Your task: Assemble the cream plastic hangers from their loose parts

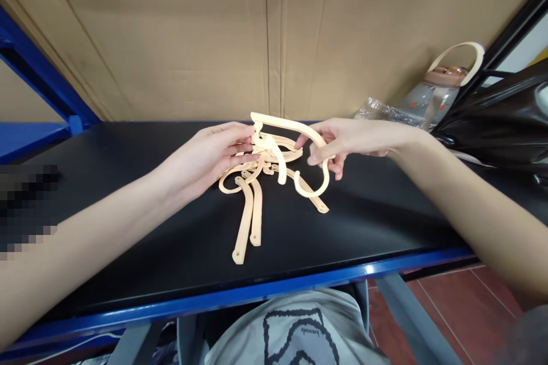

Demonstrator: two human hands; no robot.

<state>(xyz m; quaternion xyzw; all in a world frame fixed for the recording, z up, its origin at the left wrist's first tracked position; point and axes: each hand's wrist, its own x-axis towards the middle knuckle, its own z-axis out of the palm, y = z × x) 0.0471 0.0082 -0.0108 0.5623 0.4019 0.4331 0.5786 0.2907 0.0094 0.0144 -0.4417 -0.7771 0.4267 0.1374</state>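
Note:
Above the table, both hands hold a cream plastic folding clothes hanger [291, 123] with a curved hook. My left hand [220, 154] pinches it at its jointed end, fingers closed. Thumb and fingers of my right hand [338, 142] are closed around the bend near the hook. A short curved arm of the hanger hangs down between the hands. Beneath lies a loose pile of similar hanger pieces [246, 219], several of them overlapping. Two straight arms with small holes at their ends point toward me. My left hand partly covers the pile.
The black tabletop [171, 256] has a blue front edge [274, 291]. Cardboard [180, 40] stands behind it. At the back right are a clear bottle [434, 97] with a handle, crumpled clear plastic [377, 109] and a shiny black bag [505, 120]. A blue frame post [47, 74] rises at left.

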